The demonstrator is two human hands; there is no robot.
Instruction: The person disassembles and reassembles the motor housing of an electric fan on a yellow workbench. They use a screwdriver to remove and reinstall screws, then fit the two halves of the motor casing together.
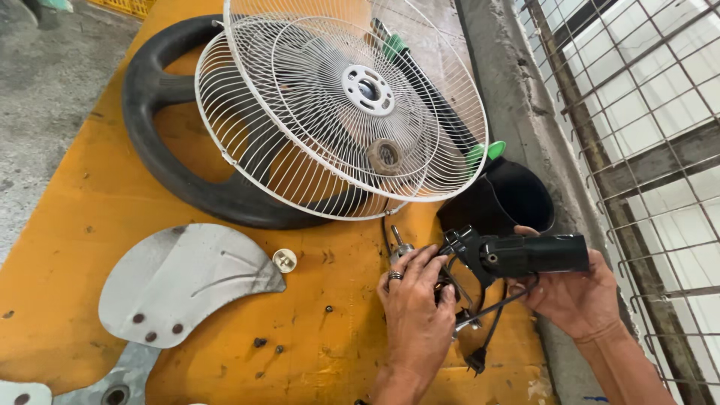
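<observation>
An orange desk [97, 210], scuffed and dotted with dark marks, is filling most of the view from above. Along its left edge, grey concrete floor [45, 97] is showing. Along its right edge, a rough concrete ledge [517, 105] is running up the picture, and beyond it a metal wire grille [645, 112] is standing against bright daylight. A yellow crate [124, 6] is peeking in at the top left corner.

Two white wire fan guards [337, 112] are lying stacked and overlapping at the top centre of the desk, partly covering a black ring-shaped base [161, 161]. A black pole with green clips [442, 120] is lying under the guards, slanting toward a black cup-shaped housing [517, 199] at the right. A grey metal fan blade [184, 281] is lying flat at the lower left, with a small white knob [284, 259] just beside its tip. Small dark screws [259, 342] are scattered near it.

At the lower right, the right hand [574, 300] is wrapping its fingers around a black fan motor part [532, 255], holding it just above the desk edge. The left hand [416, 307], wearing a ring, is resting with fingers curled on the wires and metal bracket [469, 300] at that part's left end; whether it is pinching them cannot be told. A black cord with a plug [477, 361] is hanging down between the hands.
</observation>
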